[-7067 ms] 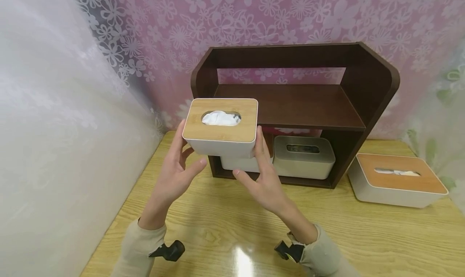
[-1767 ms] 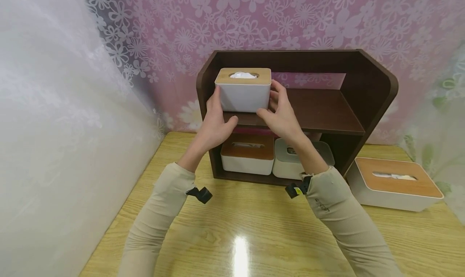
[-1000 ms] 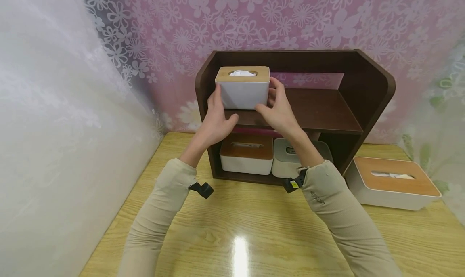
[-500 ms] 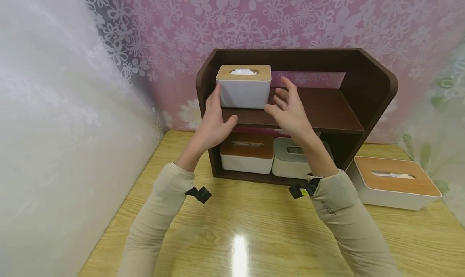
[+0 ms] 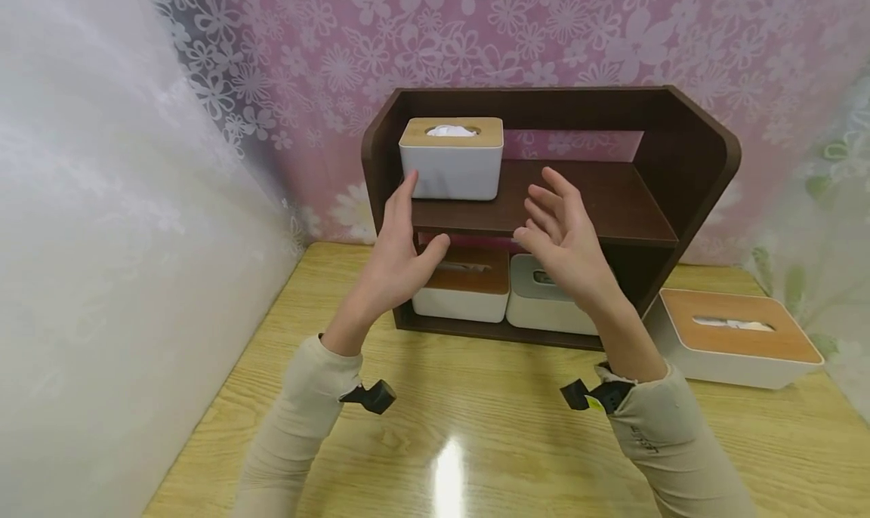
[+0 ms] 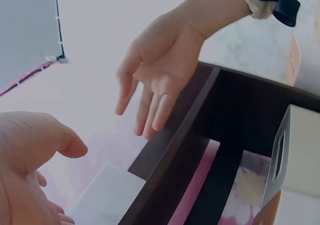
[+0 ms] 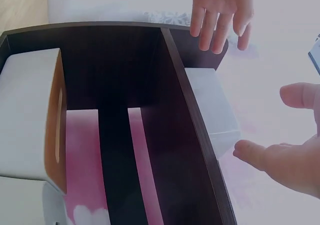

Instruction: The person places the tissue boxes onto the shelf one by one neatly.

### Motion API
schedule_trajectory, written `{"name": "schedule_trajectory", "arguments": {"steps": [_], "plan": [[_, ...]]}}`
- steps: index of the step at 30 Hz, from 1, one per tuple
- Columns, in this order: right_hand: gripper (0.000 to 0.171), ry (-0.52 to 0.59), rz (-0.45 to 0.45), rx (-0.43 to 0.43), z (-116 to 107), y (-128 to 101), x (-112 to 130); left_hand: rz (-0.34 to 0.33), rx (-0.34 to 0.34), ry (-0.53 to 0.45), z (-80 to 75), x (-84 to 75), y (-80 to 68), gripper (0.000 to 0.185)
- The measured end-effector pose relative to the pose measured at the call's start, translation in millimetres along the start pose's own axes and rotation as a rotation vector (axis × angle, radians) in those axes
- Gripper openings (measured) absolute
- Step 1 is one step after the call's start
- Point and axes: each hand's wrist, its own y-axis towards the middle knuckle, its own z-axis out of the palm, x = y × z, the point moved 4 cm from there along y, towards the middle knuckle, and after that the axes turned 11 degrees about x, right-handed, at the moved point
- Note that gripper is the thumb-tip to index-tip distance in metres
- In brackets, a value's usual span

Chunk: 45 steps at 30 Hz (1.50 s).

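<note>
A white tissue box [image 5: 451, 174] with a light wood lid stands on the upper left of a dark brown shelf unit [image 5: 591, 208], white tissue showing in its slot. My left hand [image 5: 394, 265] is in front of the box's left side, index fingertip overlapping its lower front in the head view, thumb spread away. To the right of the box, my right hand [image 5: 571, 254] hangs in the air with loosely bent fingers, apart from the box. Both wrist views show the palms holding nothing; the box's white side [image 7: 212, 102] lies between the hands in the right wrist view.
Below stand a tissue box with a brown lid [image 5: 472, 280] and another with a grey lid [image 5: 547, 306], partly behind my right hand. A larger wood-lidded tissue box [image 5: 744, 337] sits right of the shelf on the wooden table [image 5: 408, 442]. A white curtain [image 5: 122, 238] hangs at left.
The light-wood-lidded tissue box was carried from in front of the shelf onto its upper board. Both hands then let go; the right moved away right and down, the left drew slightly back.
</note>
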Motion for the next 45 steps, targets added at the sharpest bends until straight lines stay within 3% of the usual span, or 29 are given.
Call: {"name": "schedule_trajectory", "arguments": {"steps": [9,19,29,37,45], "plan": [[0.074,0.03,-0.056,0.014,0,-32,-11,0.049,-0.008,-0.074,17.5,-6.1,-22.1,0.081],[0.073,0.06,-0.096,-0.056,-8,-62,-34,0.067,-0.011,-0.167,40.6,6.2,-38.4,0.078],[0.07,0.018,-0.059,-0.041,-6,-79,-63,-0.032,0.005,-0.288,54.4,37.4,-49.1,0.074],[0.067,0.012,-0.022,-0.06,-6,-90,-81,-0.069,0.04,-0.292,60.2,43.8,-50.1,0.073],[0.065,-0.01,-0.037,-0.09,-16,-88,-80,-0.087,0.056,-0.289,64.8,49.1,-48.5,0.071]]}}
